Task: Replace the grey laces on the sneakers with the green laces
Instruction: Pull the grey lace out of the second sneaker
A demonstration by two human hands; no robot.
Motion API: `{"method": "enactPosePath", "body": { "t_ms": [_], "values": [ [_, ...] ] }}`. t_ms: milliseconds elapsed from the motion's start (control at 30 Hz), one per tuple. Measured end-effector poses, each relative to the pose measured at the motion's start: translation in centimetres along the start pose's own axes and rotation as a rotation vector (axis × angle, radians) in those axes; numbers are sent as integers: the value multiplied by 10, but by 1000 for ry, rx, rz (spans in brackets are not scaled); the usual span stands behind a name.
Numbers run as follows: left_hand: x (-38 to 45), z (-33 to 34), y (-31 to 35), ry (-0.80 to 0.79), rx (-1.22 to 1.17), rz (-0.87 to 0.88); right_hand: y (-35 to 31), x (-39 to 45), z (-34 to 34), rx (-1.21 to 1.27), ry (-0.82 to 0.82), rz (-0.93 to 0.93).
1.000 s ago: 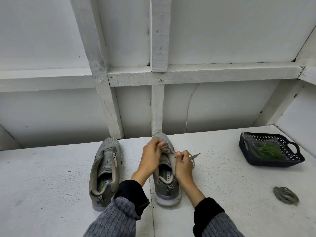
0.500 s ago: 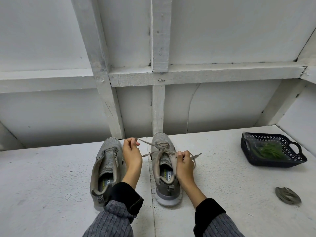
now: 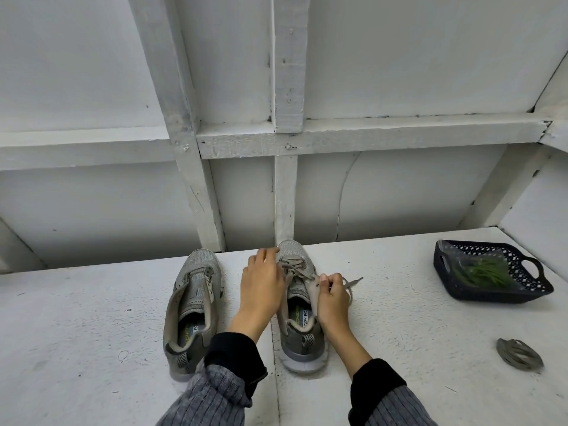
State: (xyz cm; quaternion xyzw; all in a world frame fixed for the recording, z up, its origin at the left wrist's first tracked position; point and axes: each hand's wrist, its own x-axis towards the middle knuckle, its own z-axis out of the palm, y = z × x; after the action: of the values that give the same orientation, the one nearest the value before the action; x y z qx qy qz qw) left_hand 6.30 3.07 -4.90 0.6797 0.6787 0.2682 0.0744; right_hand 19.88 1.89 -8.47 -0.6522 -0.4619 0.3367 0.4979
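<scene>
grey lace [image 3: 296,269] soft, limp — take near eyelet. right hand [image 3: 333,298] pinches shoe [image 3: 299,305] flap; left hand [image 3: 261,282] fingers reach lace, grip unclear.

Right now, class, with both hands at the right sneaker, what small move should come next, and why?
Probably the left hand should hook the next crossing of the grey lace and draw it out of its eyelets. The right sneaker is still partly laced, while the right hand pinches the shoe's edge to steady it, and the left sneaker already has no lace.
</scene>
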Motion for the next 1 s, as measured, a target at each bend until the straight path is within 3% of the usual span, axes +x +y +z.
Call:
{"method": "enactPosePath", "body": {
  "t_ms": [67, 167, 300, 433, 567, 833, 900, 1000],
  "values": [
    [4, -2, 7, 21, 43, 199, 0, 0, 0, 7, -1, 1],
    [10, 2, 11, -99, 93, 352, 1, 0, 0, 13, 3, -9],
    [17, 10, 9, -200, 181, 391, 2, 1, 1, -2, 9, -8],
    [15, 16, 7, -146, 193, 398, 3, 1, 1, 2, 5, -7],
    [8, 17, 4, -119, -372, 198, 3, 1, 2, -10, 11, -9],
    [20, -5, 5, 163, -1444, -472, 6, 2, 3, -22, 9, 1],
    [24, -11, -2, 235, -1464, -514, 5, 1, 2, -22, 6, 5],
    [24, -9, -16, 296, -1232, -581, 6, 1, 2, -12, -3, 10]
  ]
}}
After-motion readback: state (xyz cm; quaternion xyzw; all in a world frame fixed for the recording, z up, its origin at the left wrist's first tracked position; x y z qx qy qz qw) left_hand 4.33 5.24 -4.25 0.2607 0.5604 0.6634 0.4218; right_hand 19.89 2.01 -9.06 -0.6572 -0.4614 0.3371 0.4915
